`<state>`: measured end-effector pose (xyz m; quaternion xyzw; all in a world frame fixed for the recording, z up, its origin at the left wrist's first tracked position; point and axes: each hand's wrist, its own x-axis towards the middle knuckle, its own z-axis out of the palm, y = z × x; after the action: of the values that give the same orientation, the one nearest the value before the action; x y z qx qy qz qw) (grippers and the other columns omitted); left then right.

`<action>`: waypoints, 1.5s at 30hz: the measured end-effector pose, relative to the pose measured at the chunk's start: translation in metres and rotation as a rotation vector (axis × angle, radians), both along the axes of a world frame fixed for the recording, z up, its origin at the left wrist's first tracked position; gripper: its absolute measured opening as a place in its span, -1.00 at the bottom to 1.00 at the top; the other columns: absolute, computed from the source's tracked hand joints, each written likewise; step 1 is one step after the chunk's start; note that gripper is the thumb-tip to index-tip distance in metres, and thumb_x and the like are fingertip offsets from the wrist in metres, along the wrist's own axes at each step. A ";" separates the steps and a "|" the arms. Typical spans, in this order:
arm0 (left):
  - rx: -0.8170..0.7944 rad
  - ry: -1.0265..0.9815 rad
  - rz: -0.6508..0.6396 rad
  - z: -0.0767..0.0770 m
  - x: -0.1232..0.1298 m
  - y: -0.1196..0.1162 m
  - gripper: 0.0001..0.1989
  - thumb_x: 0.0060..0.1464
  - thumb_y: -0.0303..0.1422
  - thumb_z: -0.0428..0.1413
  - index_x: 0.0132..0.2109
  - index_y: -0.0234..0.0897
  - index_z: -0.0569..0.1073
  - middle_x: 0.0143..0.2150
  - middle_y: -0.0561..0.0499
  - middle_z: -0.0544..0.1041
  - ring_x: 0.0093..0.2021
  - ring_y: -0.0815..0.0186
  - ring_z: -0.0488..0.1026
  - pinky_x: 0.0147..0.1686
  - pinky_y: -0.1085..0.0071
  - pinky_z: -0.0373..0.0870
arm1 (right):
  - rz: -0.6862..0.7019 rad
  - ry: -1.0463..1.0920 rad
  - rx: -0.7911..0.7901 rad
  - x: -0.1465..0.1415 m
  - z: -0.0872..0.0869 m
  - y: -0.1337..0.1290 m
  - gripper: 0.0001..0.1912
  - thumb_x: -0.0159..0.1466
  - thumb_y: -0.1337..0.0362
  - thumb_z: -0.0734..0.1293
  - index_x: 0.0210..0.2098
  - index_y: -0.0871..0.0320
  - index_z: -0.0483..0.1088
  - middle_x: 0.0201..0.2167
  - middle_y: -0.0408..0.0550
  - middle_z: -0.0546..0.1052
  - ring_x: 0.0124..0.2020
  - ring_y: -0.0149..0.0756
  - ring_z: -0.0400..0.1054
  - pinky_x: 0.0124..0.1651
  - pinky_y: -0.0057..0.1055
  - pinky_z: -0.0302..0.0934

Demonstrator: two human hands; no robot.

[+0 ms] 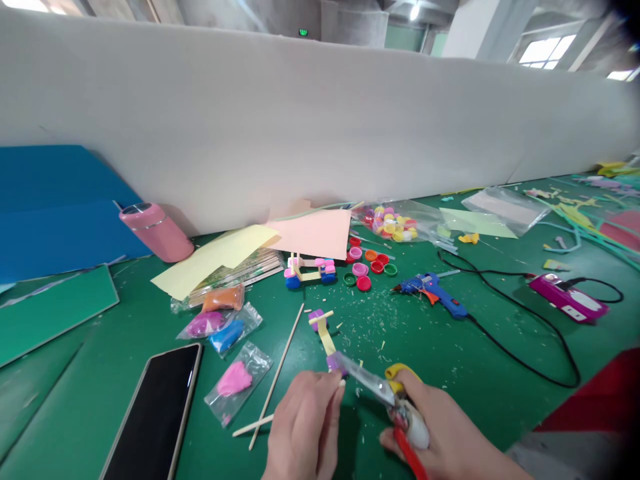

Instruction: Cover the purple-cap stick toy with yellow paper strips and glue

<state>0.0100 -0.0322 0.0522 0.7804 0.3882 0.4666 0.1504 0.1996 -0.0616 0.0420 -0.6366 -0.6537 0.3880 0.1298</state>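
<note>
My left hand (305, 427) is closed, its fingertips pinched at the near purple end of a small craft-stick piece (326, 339). The piece has a purple block at each end and a short stick across its far end. My right hand (440, 427) grips scissors (373, 383) with red and yellow handles; their blades point left and reach the near purple block. Beside my left hand two thin wooden sticks (279, 373) cross on the green table (385, 413). Behind the piece stands a little wheeled frame (311, 273) with blue and pink parts.
A phone (155, 413), clay bags (235, 379) and a pink bottle (157, 232) lie left. Bottle caps (364, 283), a blue glue gun (435, 293) with its cable and a purple power strip (567, 298) are right. A white partition (300, 127) stands behind.
</note>
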 end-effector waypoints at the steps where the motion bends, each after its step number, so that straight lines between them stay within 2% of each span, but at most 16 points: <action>1: -0.059 -0.068 0.045 0.003 0.002 -0.002 -0.73 -0.03 -0.62 0.02 -0.20 -0.20 0.37 -0.45 0.03 0.45 -0.48 0.37 0.39 -0.45 0.53 0.29 | -0.047 -0.019 0.023 0.006 -0.002 0.002 -0.73 0.06 0.11 0.29 -0.35 0.10 0.16 -0.55 -0.17 0.44 -0.59 -0.33 0.28 -0.55 -0.47 0.07; 4: -0.266 -0.303 0.224 0.017 0.006 -0.006 -0.81 -0.02 -0.54 0.06 -0.29 -0.14 0.45 -0.50 0.08 0.45 -0.52 0.39 0.36 -0.49 0.54 0.26 | -0.200 -0.166 0.106 0.034 -0.013 0.010 -0.69 0.14 0.04 0.21 -0.23 0.12 0.21 -0.46 -0.08 0.48 -0.50 -0.24 0.36 -0.46 -0.38 0.18; 6: -0.432 -0.464 0.273 0.028 0.006 -0.006 -0.90 -0.02 -0.45 0.09 -0.35 -0.16 0.48 -0.51 0.06 0.45 -0.51 0.37 0.35 -0.51 0.53 0.25 | -0.245 -0.315 0.145 0.059 -0.023 0.013 -0.67 0.14 0.07 0.22 -0.19 0.15 0.24 -0.35 0.02 0.50 -0.41 -0.14 0.40 -0.38 -0.28 0.23; 8: -0.643 -0.649 0.216 0.037 0.004 -0.004 -0.93 -0.01 -0.35 0.11 -0.35 -0.21 0.48 -0.51 0.03 0.46 -0.50 0.35 0.34 -0.54 0.52 0.23 | -0.234 -0.421 0.208 0.084 -0.031 0.012 -0.66 0.10 0.12 0.25 -0.20 0.19 0.29 -0.26 0.13 0.49 -0.32 -0.06 0.41 -0.28 -0.19 0.26; 10: -0.864 -0.816 0.096 0.043 0.002 0.000 -0.88 -0.01 -0.31 0.11 -0.34 -0.26 0.46 -0.52 0.02 0.46 -0.55 0.40 0.28 -0.57 0.52 0.19 | -0.211 -0.452 0.307 0.102 -0.033 0.009 -0.59 0.11 0.08 0.24 -0.15 0.22 0.30 -0.17 0.18 0.46 -0.17 0.00 0.37 -0.14 -0.13 0.24; 13: -1.094 -0.977 -0.050 0.045 0.004 0.005 -0.89 0.04 -0.35 0.07 -0.34 -0.30 0.44 -0.53 0.01 0.46 -0.62 0.49 0.18 -0.58 0.55 0.14 | -0.225 -0.424 0.458 0.101 -0.023 0.007 -0.57 0.12 0.03 0.25 -0.14 0.19 0.32 -0.13 0.13 0.42 -0.08 0.00 0.30 -0.02 -0.08 0.16; 15: -1.172 -1.042 -0.106 0.043 0.007 0.006 -0.90 0.06 -0.38 0.05 -0.34 -0.31 0.42 -0.52 0.00 0.47 -0.62 0.50 0.19 -0.58 0.56 0.11 | -0.237 -0.272 0.500 0.080 -0.010 0.008 -0.68 0.16 0.07 0.24 -0.17 0.11 0.33 -0.13 0.05 0.42 -0.11 -0.08 0.31 -0.07 -0.17 0.20; 17: -1.207 -1.089 -0.138 0.039 0.011 0.004 -0.91 0.07 -0.41 0.04 -0.33 -0.32 0.41 -0.51 0.00 0.47 -0.62 0.50 0.20 -0.59 0.56 0.09 | -0.229 0.023 0.462 0.047 0.002 0.011 -0.76 0.20 0.13 0.22 -0.18 0.07 0.32 -0.20 -0.01 0.44 -0.19 -0.19 0.34 -0.12 -0.30 0.23; 20: -1.231 -1.134 -0.166 0.032 0.015 0.003 -0.92 0.08 -0.42 0.03 -0.33 -0.33 0.40 -0.51 -0.01 0.47 -0.62 0.49 0.22 -0.58 0.55 0.12 | -0.139 0.508 0.262 -0.006 0.009 0.017 -0.81 0.24 0.17 0.20 -0.19 0.06 0.33 -0.26 -0.09 0.46 -0.25 -0.29 0.35 -0.23 -0.43 0.26; 23: -1.239 -1.177 -0.207 0.024 0.017 0.004 -0.91 0.07 -0.43 0.03 -0.34 -0.35 0.40 -0.51 -0.02 0.47 -0.62 0.48 0.25 -0.52 0.52 0.19 | -0.176 0.898 0.106 -0.044 0.006 0.024 -0.82 0.24 0.17 0.22 -0.27 0.13 0.35 -0.42 -0.13 0.45 -0.38 -0.37 0.35 -0.32 -0.47 0.23; 26: -1.235 -1.212 -0.242 0.015 0.017 0.006 -0.90 0.06 -0.42 0.05 -0.36 -0.36 0.41 -0.53 -0.01 0.46 -0.64 0.49 0.25 -0.50 0.51 0.21 | -0.257 1.168 -0.028 -0.060 -0.002 0.031 -0.79 0.25 0.17 0.21 -0.39 0.18 0.31 -0.63 -0.23 0.36 -0.59 -0.43 0.32 -0.42 -0.46 0.19; 30: -1.259 -1.243 -0.246 0.006 0.019 0.008 -0.92 0.05 -0.43 0.06 -0.37 -0.36 0.41 -0.57 0.02 0.45 -0.65 0.50 0.25 -0.56 0.55 0.17 | -0.290 1.333 -0.138 -0.062 -0.006 0.036 -0.78 0.21 0.18 0.27 -0.46 0.20 0.27 -0.68 -0.27 0.32 -0.68 -0.47 0.31 -0.54 -0.52 0.12; 35: -1.306 -1.251 -0.239 0.000 0.023 0.010 -0.91 0.06 -0.43 0.06 -0.32 -0.37 0.42 -0.58 0.04 0.43 -0.67 0.53 0.22 -0.61 0.57 0.13 | -0.313 1.246 -0.087 -0.063 -0.010 0.038 -0.74 0.21 0.13 0.25 -0.48 0.18 0.24 -0.70 -0.29 0.29 -0.73 -0.48 0.25 -0.60 -0.52 0.11; 38: -1.328 -1.244 -0.220 -0.002 0.023 0.013 -0.90 0.04 -0.43 0.08 -0.26 -0.37 0.43 -0.58 0.04 0.44 -0.68 0.54 0.20 -0.62 0.57 0.10 | -0.267 0.963 0.107 -0.055 -0.008 0.043 -0.74 0.26 0.13 0.18 -0.46 0.17 0.23 -0.66 -0.26 0.27 -0.65 -0.46 0.21 -0.55 -0.51 0.10; 41: -1.343 -1.206 -0.182 -0.001 0.020 0.015 -0.90 0.03 -0.43 0.09 -0.29 -0.39 0.43 -0.57 0.03 0.44 -0.68 0.55 0.18 -0.62 0.57 0.07 | -0.190 0.634 0.316 -0.035 0.002 0.052 -0.79 0.28 0.20 0.14 -0.43 0.16 0.23 -0.57 -0.23 0.22 -0.53 -0.45 0.13 -0.47 -0.52 0.04; 45: -1.376 -1.139 -0.159 0.000 0.016 0.015 -0.87 0.02 -0.42 0.10 -0.32 -0.44 0.47 -0.52 -0.02 0.46 -0.66 0.56 0.17 -0.61 0.56 0.06 | -0.054 0.557 0.265 -0.011 0.021 0.068 -0.81 0.24 0.27 0.16 -0.49 0.15 0.21 -0.58 -0.25 0.18 -0.55 -0.46 0.05 -0.51 -0.53 -0.01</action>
<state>0.0257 -0.0173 0.0527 0.1924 0.3934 0.4353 0.7866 0.1883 0.0061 0.0630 -0.5005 -0.6207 0.4552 0.3962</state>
